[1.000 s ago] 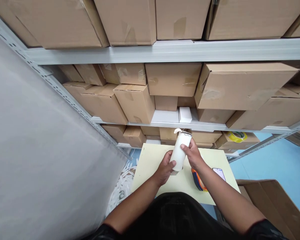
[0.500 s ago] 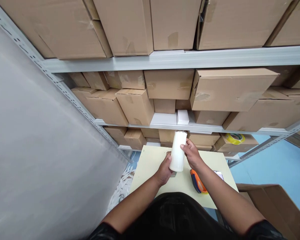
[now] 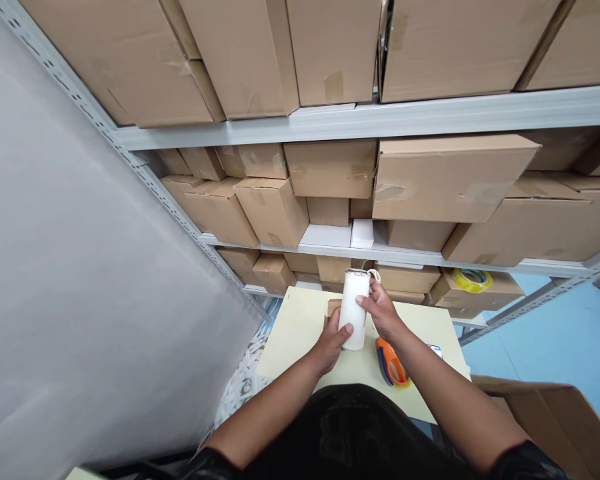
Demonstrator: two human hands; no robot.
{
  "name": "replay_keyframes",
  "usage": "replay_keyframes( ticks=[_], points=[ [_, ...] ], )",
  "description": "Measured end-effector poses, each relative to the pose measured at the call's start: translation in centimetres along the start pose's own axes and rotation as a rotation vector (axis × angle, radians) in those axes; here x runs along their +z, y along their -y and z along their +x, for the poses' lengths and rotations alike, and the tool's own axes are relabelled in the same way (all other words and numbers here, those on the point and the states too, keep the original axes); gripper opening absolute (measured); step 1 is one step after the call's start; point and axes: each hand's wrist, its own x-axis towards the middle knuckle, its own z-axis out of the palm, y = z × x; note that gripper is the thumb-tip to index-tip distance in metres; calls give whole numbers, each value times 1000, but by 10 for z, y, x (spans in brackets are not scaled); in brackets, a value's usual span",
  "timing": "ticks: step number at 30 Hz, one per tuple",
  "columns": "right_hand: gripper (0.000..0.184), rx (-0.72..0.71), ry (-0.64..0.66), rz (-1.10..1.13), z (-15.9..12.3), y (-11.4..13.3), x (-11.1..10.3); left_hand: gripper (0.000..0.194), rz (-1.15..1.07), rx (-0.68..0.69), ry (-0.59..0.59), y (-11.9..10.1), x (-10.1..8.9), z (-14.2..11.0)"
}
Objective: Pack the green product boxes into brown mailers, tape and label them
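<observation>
A white cylinder (image 3: 353, 319) with a dark-edged top stands nearly upright, slightly tilted, above the cream table (image 3: 295, 333). My left hand (image 3: 333, 343) is wrapped round its lower left side, thumb across the front. My right hand (image 3: 381, 312) grips the upper right side, with its thumb on the surface. A small white loop (image 3: 375, 275) sticks out at the top beside the right fingers. Behind the left hand, a bit of brown cardboard (image 3: 333, 307) shows on the table. Near my right forearm lies an orange and blue tape dispenser (image 3: 391, 363).
A phone (image 3: 435, 350) is partly hidden by my right forearm. Shelves (image 3: 320, 125) full of cardboard boxes rise beyond the table. A yellow tape roll (image 3: 473, 280) lies on a box at right. An open carton (image 3: 555, 420) stands lower right; a grey wall (image 3: 105, 267) is at left.
The cylinder has come down slightly and stands more upright. The white loop and the brown cardboard have come into sight. My left thumb lies further across the cylinder, and the view has shifted slightly.
</observation>
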Motion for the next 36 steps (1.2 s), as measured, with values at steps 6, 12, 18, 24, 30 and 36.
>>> replay_keyframes(
  ticks=[6,12,18,24,30,36],
  points=[
    [57,120,140,83,-11,0,-6,62,-6,-12,-27,5,5,-10],
    [58,100,66,19,-11,0,6,70,-36,-11,-63,16,-2,-18],
    [55,101,131,13,-20,1,25,69,-17,-44,12,-3,-21,-29],
    [55,81,35,-58,-25,-5,56,63,-100,-96,127,-12,-49,-36],
    [55,-36,-146,-128,-26,-14,94,75,44,-14,162,-31,-77,-40],
    [45,97,-94,-100,-36,-21,115,71,-71,-127,321,-41,-101,-46]
  ],
)
